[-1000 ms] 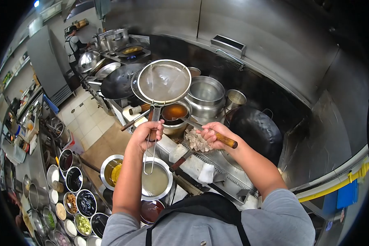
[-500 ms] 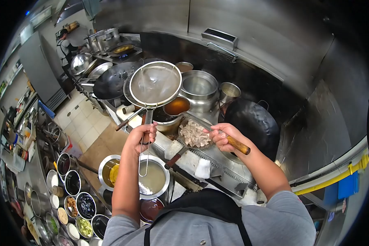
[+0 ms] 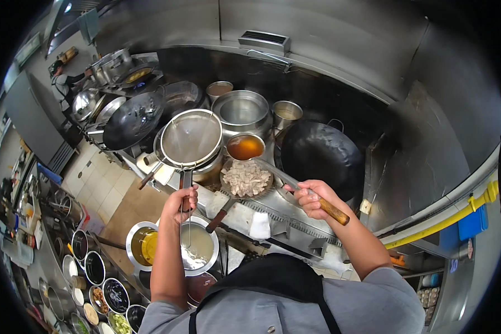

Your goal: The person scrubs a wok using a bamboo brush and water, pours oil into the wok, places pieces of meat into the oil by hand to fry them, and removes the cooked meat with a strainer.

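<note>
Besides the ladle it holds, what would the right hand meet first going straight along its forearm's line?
Probably the large steel pot, past the ladle; depth is unclear, so the right hand might pass above it.

My strainer (image 3: 192,138) is left of my ladle (image 3: 246,147). Nearer me, food (image 3: 246,178) lies in a skimmer (image 3: 221,216), left of a wok (image 3: 321,158).

Your left hand (image 3: 180,204) covers part of the strainer (image 3: 192,137); your right hand (image 3: 313,199), a stretch of the ladle (image 3: 275,171). Your left forearm (image 3: 168,259) blocks one edge of the pale-liquid bowl (image 3: 215,247), your apron (image 3: 261,284) some red sauce (image 3: 199,285). The bottom edge crops the tub of green pieces (image 3: 118,322); what the distant person (image 3: 63,86) handles is too small to tell.
</note>
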`<state>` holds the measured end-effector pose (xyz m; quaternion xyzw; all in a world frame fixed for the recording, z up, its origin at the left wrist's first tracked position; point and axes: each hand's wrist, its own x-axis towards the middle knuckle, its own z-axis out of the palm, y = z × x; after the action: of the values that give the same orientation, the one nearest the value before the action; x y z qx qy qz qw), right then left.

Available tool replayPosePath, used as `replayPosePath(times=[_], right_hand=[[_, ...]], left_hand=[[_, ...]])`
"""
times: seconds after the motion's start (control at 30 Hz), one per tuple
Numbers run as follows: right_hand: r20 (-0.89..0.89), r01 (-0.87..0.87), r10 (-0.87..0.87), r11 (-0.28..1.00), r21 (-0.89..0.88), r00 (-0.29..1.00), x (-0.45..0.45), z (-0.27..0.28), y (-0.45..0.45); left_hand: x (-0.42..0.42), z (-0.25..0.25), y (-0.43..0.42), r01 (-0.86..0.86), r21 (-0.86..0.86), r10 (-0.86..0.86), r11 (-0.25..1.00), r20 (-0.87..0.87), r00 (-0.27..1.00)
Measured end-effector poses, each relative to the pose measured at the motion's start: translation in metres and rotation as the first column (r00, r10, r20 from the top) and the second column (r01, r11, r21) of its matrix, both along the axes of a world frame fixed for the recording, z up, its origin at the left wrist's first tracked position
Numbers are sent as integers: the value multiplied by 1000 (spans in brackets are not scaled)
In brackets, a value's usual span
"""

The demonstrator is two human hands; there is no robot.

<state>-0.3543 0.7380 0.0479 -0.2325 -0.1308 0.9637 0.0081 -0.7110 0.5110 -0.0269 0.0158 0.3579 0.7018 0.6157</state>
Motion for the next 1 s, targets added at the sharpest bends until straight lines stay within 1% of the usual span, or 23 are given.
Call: replayPosePath(times=[0.07, 0.13, 0.17, 0.2, 0.27, 0.3, 0.33, 0.43, 0.47, 0.5, 0.53, 0.57, 0.6, 0.63, 0.67, 0.7, 0.73, 0.8, 0.83, 0.87, 0.9, 0.93, 1.0], right_hand=[[9, 33, -33, 999, -17, 999, 25, 0, 1], [-32, 107, -109, 993, -46, 994, 52, 0, 2], [33, 120, -120, 993, -8, 992, 64, 7, 2], [42, 127, -127, 992, -4, 991, 75, 7, 5], [78, 220, -222, 975, 40, 972, 96, 4, 8], [84, 247, -248, 969, 16, 965, 105, 1, 11], [91, 253, -253, 967, 18, 963, 113, -6, 17], [212, 292, -320, 944, 154, 923, 129, -32, 34], [212, 296, -324, 943, 153, 922, 132, -39, 37], [302, 293, -369, 917, 269, 879, 134, -48, 41], [382, 274, -420, 883, 381, 823, 137, -58, 44], [443, 153, -381, 870, 469, 811, 144, -65, 49], [442, 158, -385, 870, 468, 810, 149, -72, 51], [493, -1, -448, 740, 673, 745, 152, -75, 51], [515, -182, -525, 559, 809, 677, 155, -76, 53], [539, -266, -558, 497, 826, 631, 161, -75, 54], [537, -262, -560, 498, 827, 631, 162, -68, 52], [508, -518, -638, 193, 833, 579, 162, -44, 39], [490, -509, -636, 171, 843, 596, 160, -33, 34], [488, -509, -636, 170, 844, 597, 160, -34, 36], [491, -425, -613, 264, 866, 619, 162, -37, 39], [492, -339, -589, 357, 870, 641, 162, -40, 41], [473, -320, -597, 349, 881, 648, 145, -53, 37]], left_hand=[[0, -14, 2, 27, 8, -27, 1000, 14, 1000], [-1, -31, 4, 35, -4, -35, 999, 32, 999], [-2, -36, 4, 70, 27, -70, 997, -2, 998], [-3, -41, 3, 49, 12, -50, 999, 16, 999], [-1, -35, 4, 54, 24, -55, 998, 22, 998], [-8, -46, 5, 73, 33, -73, 997, -5, 997], [-17, -60, 6, 111, 106, -116, 988, 50, 992], [-1, -37, 1, 40, 126, -42, 991, 13, 999], [1, -34, 0, 44, 124, -46, 991, 13, 999], [3, -29, -3, 20, 107, -22, 994, 24, 999], [7, -22, -5, -5, 91, 2, 996, 34, 999], [6, -23, -8, -4, 94, 0, 996, 45, 999], [5, -25, -10, 1, 93, -5, 996, 43, 999], [3, -27, -12, -4, 68, 3, 998, 20, 1000], [2, -29, -14, -11, 44, 11, 999, -4, 1000], [0, -32, -14, 9, 59, -7, 998, -32, 999], [1, -29, -11, 13, 60, -11, 998, -34, 999], [1, -22, -7, 23, -18, -24, 1000, -90, 996], [-2, -24, -4, 23, -18, -25, 1000, -91, 996], [-8, -27, 0, 64, -71, -68, 995, -53, 996], [-13, -29, 2, 105, -122, -107, 987, -12, 994], [-12, -27, 3, 101, -122, -103, 987, -10, 995], [-2, -20, 8, 79, -161, -91, 984, -71, 993]])
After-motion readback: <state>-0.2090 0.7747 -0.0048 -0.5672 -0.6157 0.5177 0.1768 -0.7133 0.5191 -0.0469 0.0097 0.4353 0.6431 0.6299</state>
